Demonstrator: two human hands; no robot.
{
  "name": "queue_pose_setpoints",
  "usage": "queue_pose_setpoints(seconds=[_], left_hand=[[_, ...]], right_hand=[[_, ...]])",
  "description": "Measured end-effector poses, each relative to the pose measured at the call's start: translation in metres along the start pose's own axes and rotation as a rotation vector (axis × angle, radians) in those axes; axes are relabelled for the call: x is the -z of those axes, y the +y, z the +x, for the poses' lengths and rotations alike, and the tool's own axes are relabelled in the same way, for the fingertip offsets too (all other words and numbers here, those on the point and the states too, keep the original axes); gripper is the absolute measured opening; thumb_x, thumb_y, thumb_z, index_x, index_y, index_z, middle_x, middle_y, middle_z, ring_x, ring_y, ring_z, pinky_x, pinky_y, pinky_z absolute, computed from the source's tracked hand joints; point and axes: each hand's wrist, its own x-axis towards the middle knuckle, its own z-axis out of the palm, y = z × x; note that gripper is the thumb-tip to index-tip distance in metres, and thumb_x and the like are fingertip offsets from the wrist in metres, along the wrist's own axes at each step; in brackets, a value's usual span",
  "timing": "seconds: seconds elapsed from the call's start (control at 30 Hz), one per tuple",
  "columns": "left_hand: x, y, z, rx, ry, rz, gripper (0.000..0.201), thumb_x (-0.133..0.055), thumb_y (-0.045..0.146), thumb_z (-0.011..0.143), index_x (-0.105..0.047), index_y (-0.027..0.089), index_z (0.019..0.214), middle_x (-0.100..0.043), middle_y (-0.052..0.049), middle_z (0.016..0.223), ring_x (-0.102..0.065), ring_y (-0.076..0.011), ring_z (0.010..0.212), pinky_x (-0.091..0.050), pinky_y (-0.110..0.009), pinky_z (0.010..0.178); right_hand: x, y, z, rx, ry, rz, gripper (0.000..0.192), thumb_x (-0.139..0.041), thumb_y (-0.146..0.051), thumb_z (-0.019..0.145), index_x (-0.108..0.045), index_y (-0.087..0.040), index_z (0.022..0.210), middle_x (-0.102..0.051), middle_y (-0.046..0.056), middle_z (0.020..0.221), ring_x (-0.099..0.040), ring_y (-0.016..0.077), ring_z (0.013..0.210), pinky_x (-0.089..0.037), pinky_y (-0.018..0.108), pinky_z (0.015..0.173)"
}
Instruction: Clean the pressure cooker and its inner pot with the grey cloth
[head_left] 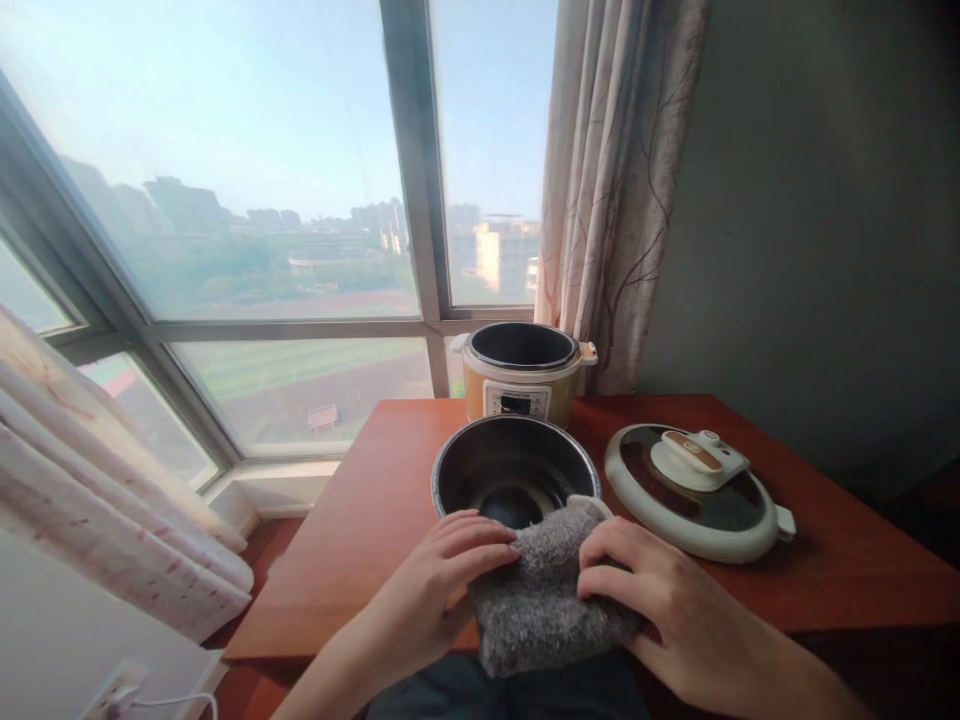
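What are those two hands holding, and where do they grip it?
A grey fluffy cloth: left hand on its left edge, right hand on its right.

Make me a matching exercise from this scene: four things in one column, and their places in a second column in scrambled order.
Things:
1. grey cloth
2. cooker lid
3. cooker base
4. inner pot

Places:
A. at the table's far edge, by the window
B. flat on the table, right of the pot
C. under both hands, draped over the pot's near rim
D. middle of the table, in front of the base

Pairs: 1-C, 2-B, 3-A, 4-D
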Motion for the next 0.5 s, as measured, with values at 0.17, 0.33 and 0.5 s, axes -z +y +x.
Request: queue_pose_setpoints(seconds=[0.17,0.33,0.5], left_hand=[[-0.012,-0.01,-0.002,-0.045,0.013,0.148,0.064,-0.044,-0.001,0.074,-0.055,0.024,0.132,-0.065,-0.007,0.13,-0.056,-0.0201,0.124,-0.041,-0.043,0.112],[-0.019,-0.02,-0.005,-0.036,0.087,0.267,0.065,-0.045,0.0,0.069,-0.051,0.023,0.129,-0.069,-0.006,0.122,-0.062,-0.0202,0.116,-0.04,-0.047,0.113],[-0.03,-0.021,-0.012,0.109,0.262,0.239,0.048,-0.052,0.007,0.071,-0.046,0.02,0.116,-0.067,-0.007,0.108,-0.065,-0.0224,0.106,-0.04,-0.051,0.112]], right_hand=[[-0.014,-0.014,0.006,-0.068,0.054,-0.086,0.037,-0.081,-0.029,0.071,-0.065,-0.025,0.104,-0.06,0.005,0.119,-0.054,0.0262,0.11,-0.047,0.04,0.097],[-0.049,-0.019,0.034,0.016,0.146,-0.257,0.079,-0.079,-0.046,0.076,-0.044,-0.02,0.142,-0.055,0.012,0.135,-0.05,0.0299,0.123,-0.038,0.047,0.108],[-0.061,-0.022,0.065,-0.033,0.077,-0.417,0.061,-0.081,-0.045,0.072,-0.058,-0.013,0.119,-0.061,0.017,0.125,-0.054,0.0353,0.118,-0.043,0.047,0.098]])
